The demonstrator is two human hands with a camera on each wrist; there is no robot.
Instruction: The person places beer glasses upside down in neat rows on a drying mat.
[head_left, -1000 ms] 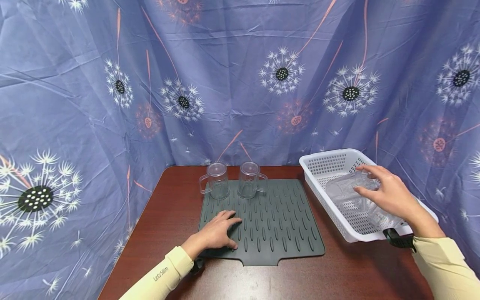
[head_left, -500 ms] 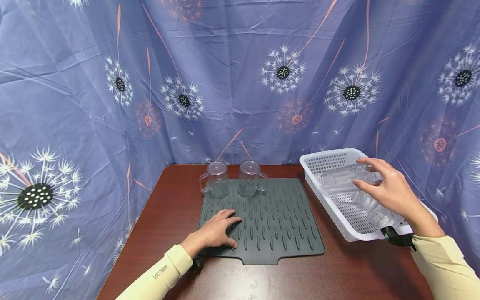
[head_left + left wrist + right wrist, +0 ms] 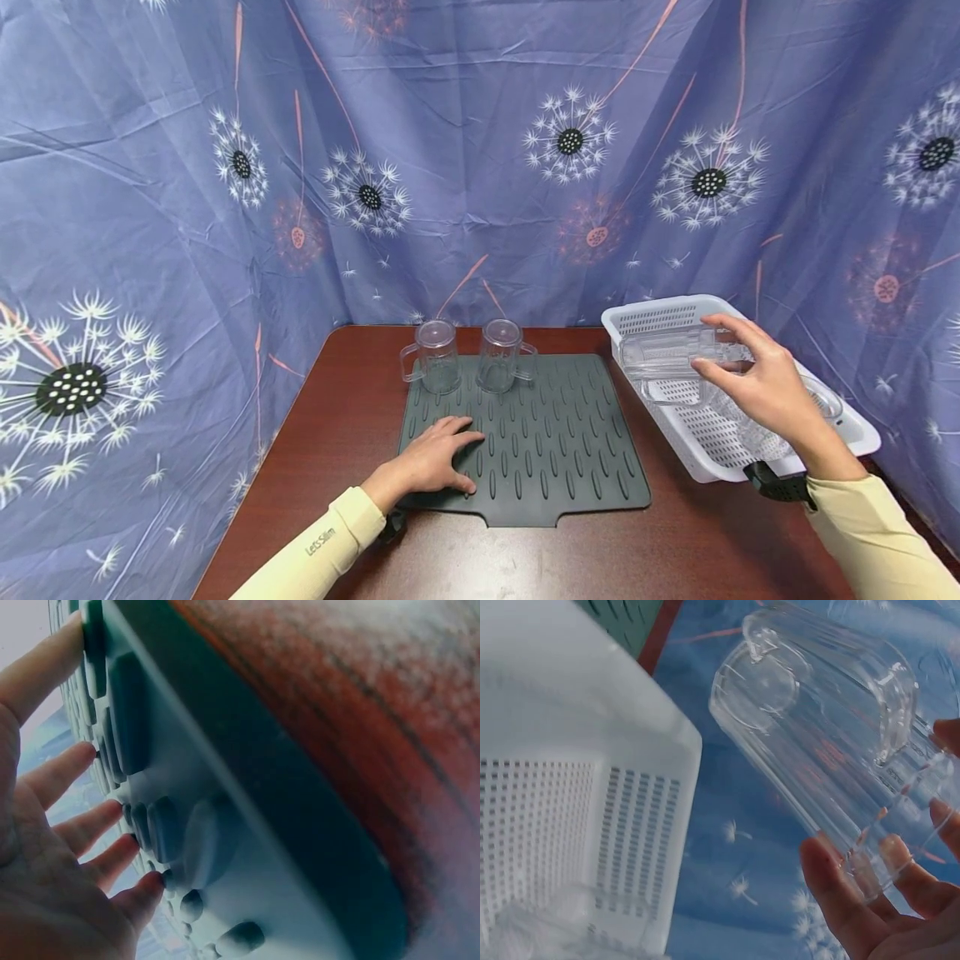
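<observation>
A clear mug [image 3: 660, 354] lies sideways in the air above the basket, held by my right hand [image 3: 768, 387] with thumb and fingers around one end. In the right wrist view, the handle of this mug [image 3: 817, 750] is on the upper side. My left hand [image 3: 431, 458] rests with spread fingers on the dark ribbed drying mat [image 3: 562, 500]; in the left wrist view its fingertips touch the raised ribs. At the back of the mat stand two clear mugs, one on the left [image 3: 438, 362] and one on the right [image 3: 497, 362], apparently upside down, handles outward.
A white perforated basket [image 3: 660, 303] stands to the right of the mat. More clear glassware [image 3: 757, 437] lies inside it, partly hidden by my right hand. The brown tabletop [image 3: 322, 417] ends at a blue dandelion-print curtain [image 3: 465, 167].
My right hand has moved the clear mug left and slightly up within the basket area, towards the basket's left rim. The left hand and the two standing mugs have stayed in place.
</observation>
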